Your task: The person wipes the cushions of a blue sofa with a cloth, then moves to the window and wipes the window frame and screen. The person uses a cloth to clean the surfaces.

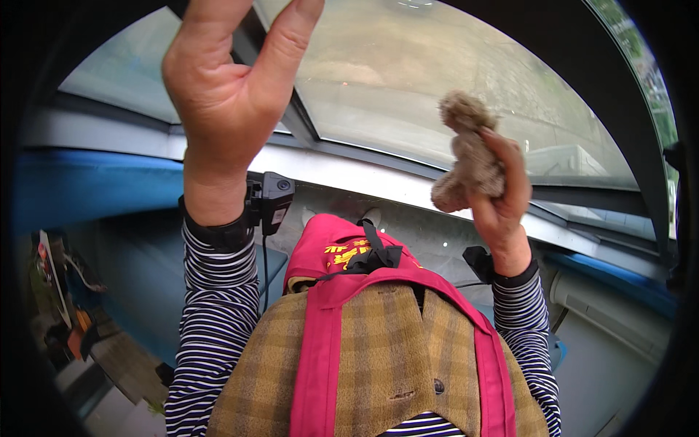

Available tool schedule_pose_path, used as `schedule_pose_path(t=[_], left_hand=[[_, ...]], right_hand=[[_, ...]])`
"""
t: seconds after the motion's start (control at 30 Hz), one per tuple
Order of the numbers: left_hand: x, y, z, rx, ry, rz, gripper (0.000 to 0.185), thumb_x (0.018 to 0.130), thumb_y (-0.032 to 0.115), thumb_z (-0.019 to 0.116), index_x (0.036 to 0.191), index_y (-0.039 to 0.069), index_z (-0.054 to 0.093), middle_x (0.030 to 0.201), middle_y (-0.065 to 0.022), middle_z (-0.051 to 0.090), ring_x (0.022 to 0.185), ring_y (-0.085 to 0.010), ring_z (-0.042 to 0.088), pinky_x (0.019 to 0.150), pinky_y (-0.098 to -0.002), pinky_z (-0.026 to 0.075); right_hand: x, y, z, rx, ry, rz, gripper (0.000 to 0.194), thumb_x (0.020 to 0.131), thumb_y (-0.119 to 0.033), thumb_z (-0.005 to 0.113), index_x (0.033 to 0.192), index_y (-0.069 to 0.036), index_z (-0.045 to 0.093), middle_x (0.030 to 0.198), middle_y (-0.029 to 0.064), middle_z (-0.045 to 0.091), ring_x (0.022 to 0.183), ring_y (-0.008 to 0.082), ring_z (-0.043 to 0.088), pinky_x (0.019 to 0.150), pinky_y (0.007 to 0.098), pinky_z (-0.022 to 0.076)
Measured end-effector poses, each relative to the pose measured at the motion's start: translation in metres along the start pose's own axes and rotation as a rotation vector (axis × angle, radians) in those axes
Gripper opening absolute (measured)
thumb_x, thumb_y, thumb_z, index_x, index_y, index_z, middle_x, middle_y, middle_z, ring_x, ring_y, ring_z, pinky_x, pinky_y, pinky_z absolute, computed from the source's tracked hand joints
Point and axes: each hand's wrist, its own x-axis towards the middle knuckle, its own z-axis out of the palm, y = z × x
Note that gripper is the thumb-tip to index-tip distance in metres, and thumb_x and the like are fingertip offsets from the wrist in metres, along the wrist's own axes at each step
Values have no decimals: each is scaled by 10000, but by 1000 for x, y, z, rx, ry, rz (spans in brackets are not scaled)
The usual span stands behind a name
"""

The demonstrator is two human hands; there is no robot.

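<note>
My right hand (505,191) grips a fuzzy brown cloth (474,158), bunched up and slightly blurred, in front of a large window pane (377,82). The cloth overlaps the lower right of the glass in the view; whether it touches is not clear. My left hand (229,82) is raised at the upper left, its back towards me and its thumb spread from the fingers. It overlaps a dark window bar (303,117), and I see nothing held in it. The fingertips lie beyond the top of the picture, so contact with the window cannot be told.
A pale sill (349,175) runs below the glass. Blue padded edges (98,183) flank it on the left and right. A small black camera (277,202) with a cable is strapped to my left wrist. My red apron (322,246) hangs over the grey floor (431,229). Assorted items lie at the lower left.
</note>
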Motion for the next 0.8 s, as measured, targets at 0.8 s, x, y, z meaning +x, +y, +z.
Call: schedule_pose_path(t=[0.8], left_hand=[[-403, 49, 125, -602, 411, -1753, 591, 1043, 338, 501, 1533, 94, 277, 1468, -92, 462, 1286, -218, 507, 1015, -432, 455]], right_hand=[[-92, 179, 277, 160, -870, 76, 462, 760, -36, 660, 1207, -148, 626, 1130, 95, 667, 1121, 308, 577, 944, 447, 404]])
